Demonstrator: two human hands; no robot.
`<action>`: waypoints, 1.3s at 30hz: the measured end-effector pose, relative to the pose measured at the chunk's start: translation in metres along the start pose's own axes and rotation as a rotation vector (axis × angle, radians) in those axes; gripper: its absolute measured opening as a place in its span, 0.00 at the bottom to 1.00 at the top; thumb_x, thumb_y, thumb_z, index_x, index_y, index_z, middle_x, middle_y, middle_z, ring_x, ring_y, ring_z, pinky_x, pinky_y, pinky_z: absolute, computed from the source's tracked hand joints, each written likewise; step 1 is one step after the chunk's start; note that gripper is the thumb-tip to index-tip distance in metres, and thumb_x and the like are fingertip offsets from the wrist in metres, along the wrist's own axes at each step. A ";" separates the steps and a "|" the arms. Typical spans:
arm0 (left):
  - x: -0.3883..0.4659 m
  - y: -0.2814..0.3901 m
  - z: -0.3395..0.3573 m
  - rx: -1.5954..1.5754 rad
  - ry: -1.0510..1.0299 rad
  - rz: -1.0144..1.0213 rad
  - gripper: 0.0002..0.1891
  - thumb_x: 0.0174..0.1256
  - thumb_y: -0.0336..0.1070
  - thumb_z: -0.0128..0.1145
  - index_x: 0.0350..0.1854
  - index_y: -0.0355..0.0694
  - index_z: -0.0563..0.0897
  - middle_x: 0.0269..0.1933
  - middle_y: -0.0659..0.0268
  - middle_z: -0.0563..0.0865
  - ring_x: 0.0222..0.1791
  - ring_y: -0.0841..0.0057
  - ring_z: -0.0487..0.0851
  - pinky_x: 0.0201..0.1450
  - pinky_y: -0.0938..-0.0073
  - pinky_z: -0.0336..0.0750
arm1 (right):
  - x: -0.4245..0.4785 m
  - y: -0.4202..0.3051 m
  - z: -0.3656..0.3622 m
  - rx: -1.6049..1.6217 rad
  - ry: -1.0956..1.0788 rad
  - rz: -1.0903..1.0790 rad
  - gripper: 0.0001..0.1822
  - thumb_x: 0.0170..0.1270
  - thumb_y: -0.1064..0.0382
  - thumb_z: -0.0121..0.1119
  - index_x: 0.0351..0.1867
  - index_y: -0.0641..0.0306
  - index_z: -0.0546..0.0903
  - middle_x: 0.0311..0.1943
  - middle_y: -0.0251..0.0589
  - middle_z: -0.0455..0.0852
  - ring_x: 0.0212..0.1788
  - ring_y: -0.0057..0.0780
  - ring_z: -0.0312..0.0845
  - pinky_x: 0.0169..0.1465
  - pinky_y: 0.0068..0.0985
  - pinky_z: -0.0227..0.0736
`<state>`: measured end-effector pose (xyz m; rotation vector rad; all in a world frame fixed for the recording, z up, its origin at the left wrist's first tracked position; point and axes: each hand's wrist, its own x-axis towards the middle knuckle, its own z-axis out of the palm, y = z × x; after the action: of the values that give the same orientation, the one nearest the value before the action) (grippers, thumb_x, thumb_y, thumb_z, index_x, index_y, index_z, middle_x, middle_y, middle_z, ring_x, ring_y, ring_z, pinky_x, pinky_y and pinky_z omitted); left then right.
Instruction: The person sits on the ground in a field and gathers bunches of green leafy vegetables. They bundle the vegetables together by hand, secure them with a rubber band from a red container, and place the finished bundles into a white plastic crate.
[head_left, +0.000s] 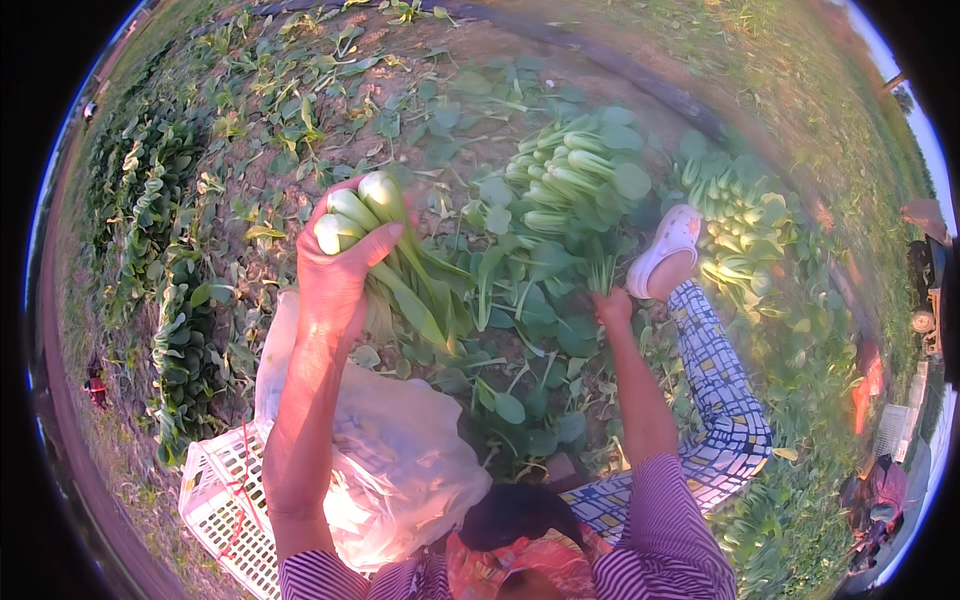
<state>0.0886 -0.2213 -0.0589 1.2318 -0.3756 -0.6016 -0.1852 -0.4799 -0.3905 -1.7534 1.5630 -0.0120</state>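
Note:
Raised at centre-left, my left hand grips a bunch of bok choy, its pale stem bases up and its leaves hanging towards the lower right. Low by my foot, my right hand is closed around thin green stems of a leafy plant; its fingertips are partly hidden. A heap of bok choy lies on the soil beyond that hand, with the stem bases towards the left. Another heap of bok choy lies to the right of my foot.
A white plastic crate with a clear plastic liner bag stands at my lower left. My white clog is between the heaps. Loose leaves litter the soil. A row of growing plants runs along the left. People and a vehicle are at the far right.

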 end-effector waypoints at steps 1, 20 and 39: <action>0.001 -0.001 0.001 0.008 0.004 -0.014 0.23 0.54 0.16 0.59 0.54 0.35 0.76 0.43 0.58 0.85 0.41 0.71 0.85 0.47 0.71 0.81 | 0.006 0.007 -0.001 -0.031 0.003 0.021 0.13 0.55 0.56 0.66 0.29 0.65 0.81 0.16 0.40 0.82 0.15 0.29 0.78 0.22 0.28 0.73; -0.003 0.012 -0.017 -0.064 0.050 0.076 0.22 0.51 0.16 0.61 0.51 0.36 0.78 0.41 0.61 0.86 0.40 0.73 0.85 0.45 0.73 0.80 | -0.152 -0.115 0.129 0.231 -0.284 -0.080 0.13 0.66 0.63 0.55 0.41 0.71 0.68 0.29 0.51 0.83 0.21 0.38 0.82 0.23 0.32 0.76; -0.020 -0.032 0.004 0.554 -0.630 -0.186 0.40 0.43 0.18 0.60 0.66 0.47 0.71 0.55 0.65 0.79 0.53 0.77 0.78 0.57 0.75 0.72 | -0.157 -0.196 -0.031 -0.297 -0.553 -0.556 0.11 0.57 0.64 0.57 0.33 0.71 0.70 0.23 0.54 0.81 0.23 0.44 0.82 0.30 0.40 0.75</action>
<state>0.0633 -0.2191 -0.0871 1.5976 -1.0128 -1.0966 -0.0736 -0.3736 -0.1899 -2.1374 0.6822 0.4138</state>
